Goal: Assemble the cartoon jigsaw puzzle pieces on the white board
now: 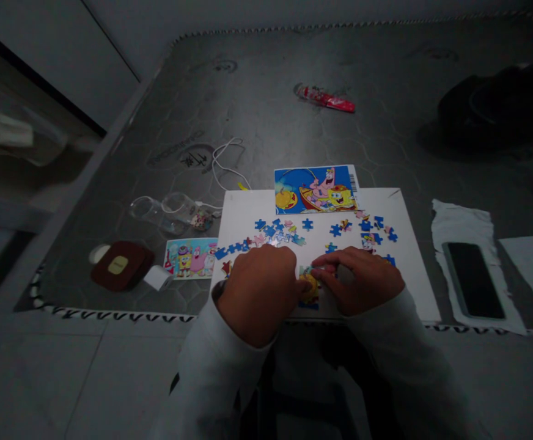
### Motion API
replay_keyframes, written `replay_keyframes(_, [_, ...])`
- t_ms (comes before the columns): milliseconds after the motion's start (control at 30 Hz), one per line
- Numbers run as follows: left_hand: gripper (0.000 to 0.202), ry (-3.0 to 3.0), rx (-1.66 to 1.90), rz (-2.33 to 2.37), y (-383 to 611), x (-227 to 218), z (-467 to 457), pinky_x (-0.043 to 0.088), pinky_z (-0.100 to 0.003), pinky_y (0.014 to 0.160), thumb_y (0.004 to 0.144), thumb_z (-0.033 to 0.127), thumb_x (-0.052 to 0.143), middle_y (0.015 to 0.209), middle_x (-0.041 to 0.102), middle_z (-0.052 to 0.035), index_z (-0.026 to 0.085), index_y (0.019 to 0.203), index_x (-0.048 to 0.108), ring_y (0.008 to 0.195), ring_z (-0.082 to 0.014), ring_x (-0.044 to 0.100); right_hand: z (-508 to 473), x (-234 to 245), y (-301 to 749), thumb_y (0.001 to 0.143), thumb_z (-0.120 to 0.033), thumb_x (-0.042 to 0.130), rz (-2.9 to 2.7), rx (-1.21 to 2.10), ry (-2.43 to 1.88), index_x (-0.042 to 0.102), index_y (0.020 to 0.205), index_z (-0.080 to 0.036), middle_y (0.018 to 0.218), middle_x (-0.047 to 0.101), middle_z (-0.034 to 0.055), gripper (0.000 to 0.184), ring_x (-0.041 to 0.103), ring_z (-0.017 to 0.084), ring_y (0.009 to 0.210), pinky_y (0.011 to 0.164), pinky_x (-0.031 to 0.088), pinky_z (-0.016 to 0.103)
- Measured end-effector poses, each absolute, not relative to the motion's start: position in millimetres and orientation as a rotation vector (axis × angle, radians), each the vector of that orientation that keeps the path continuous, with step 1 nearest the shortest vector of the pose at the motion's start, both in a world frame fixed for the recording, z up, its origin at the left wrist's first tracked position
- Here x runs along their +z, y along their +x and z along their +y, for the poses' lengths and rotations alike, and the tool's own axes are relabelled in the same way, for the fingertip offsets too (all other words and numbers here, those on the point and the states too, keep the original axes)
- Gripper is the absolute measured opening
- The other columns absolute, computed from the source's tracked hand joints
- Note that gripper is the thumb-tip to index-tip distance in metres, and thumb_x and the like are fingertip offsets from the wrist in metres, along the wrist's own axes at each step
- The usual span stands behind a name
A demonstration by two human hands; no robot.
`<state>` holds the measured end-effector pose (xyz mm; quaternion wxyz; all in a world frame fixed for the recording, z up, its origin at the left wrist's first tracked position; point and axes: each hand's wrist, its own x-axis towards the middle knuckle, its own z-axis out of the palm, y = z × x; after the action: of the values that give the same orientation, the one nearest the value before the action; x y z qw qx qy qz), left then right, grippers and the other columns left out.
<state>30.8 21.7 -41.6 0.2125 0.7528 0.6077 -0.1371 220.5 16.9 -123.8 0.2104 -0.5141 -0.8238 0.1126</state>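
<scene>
A small joined patch of jigsaw puzzle (310, 293), yellow with blue, lies near the front edge of a white board (415, 269). My left hand (261, 290) is curled over the board at the patch's left side, its thumb tip touching the patch; most of its fingers are hidden. From the right, my right hand (367, 278) pinches with thumb and forefinger at the patch's upper edge, on what looks like a puzzle piece, mostly covered by the fingertips. Loose puzzle pieces (270, 231) lie scattered beyond both hands. Behind them is a picture card (316, 189) showing cartoon figures in a boat.
Left of the board are a cartoon strip (191, 259), a white charger (158, 278), a brown case (122, 266) and a clear plastic container (179, 211). A phone (474, 280) lies on white paper at right. Farther back is a red packet (326, 99).
</scene>
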Motion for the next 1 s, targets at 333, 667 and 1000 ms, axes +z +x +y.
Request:
replay_keyframes(333, [0.033,2.096,-0.343,1.686,30.9,-39.4,21.4,0.056,-0.047,0.073,0.09,0.046,0.06,0.077,0.073,-0.0101,0.019,0.098,0.077,0.083,-0.0354,0.072,16.2,-89.0,232.2,0.094,-0.039,0.061,-2.033,0.247,-1.742,0.077,0.093,-0.025,0.09,0.075,0.003,0.021,0.066,0.02,0.073,0.062,0.042,0.031])
replay_keyframes(667, [0.029,2.015,-0.427,1.696,27.1,-36.5,25.4,0.055,-0.044,0.07,0.083,0.047,0.066,0.074,0.072,-0.0077,0.022,0.092,0.077,0.073,-0.0317,0.07,24.7,-95.3,257.3,0.086,-0.038,0.071,-2.365,0.292,-1.686,0.075,0.096,-0.03,0.085,0.072,-0.002,0.013,0.067,0.019,0.079,0.065,0.041,0.031])
replay_keyframes(1000, [0.033,2.047,-0.387,1.674,38.3,-42.4,24.4,0.054,-0.042,0.07,0.087,0.049,0.062,0.071,0.071,-0.0089,0.021,0.092,0.077,0.076,-0.0316,0.071,35.4,-119.4,266.4,0.086,-0.043,0.073,-2.528,0.533,-1.448,0.07,0.107,-0.032,0.083,0.069,-0.003,0.025,0.066,0.017,0.081,0.063,0.033,0.029])
